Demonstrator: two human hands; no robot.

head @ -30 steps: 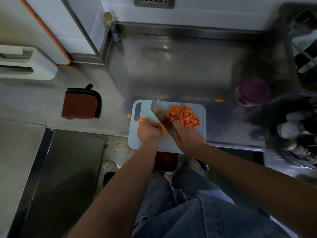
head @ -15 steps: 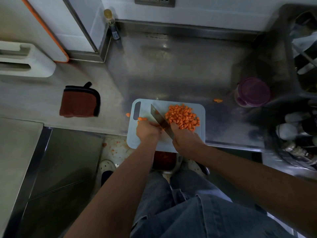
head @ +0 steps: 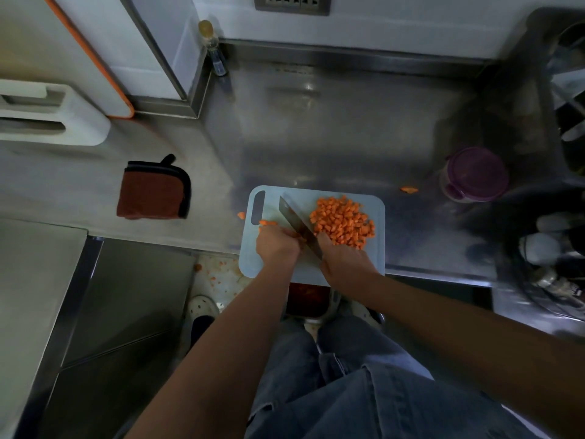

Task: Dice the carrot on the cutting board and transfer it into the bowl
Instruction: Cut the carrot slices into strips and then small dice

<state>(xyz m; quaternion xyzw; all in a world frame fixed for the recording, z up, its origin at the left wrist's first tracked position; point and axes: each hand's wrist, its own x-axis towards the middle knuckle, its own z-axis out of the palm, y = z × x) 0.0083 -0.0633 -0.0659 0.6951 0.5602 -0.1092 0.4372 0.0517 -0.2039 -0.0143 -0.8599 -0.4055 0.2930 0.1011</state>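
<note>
Can't see the handle of the knife [head: 296,221], buried in the right hand [head: 345,261]. Same for the carrot [head: 267,222]: mostly tucked under the left hand [head: 278,245], only an orange sliver poking out. Can't follow the near edge of the cutting board [head: 253,261] behind both forearms. Only getting part of the socket strip [head: 291,3], chopped by the top edge. Ditto the dark rack [head: 566,137] at far right, contents too murky to name. Barely catching the reddish tub [head: 305,299] below the worktop [head: 348,137], half behind the left forearm.

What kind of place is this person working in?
Most likely a kitchen, perhaps a commercial one. A long stainless steel counter runs to the wall, a cutting board on it holds a pile of diced carrot, and a knife is at work on the board.
</note>
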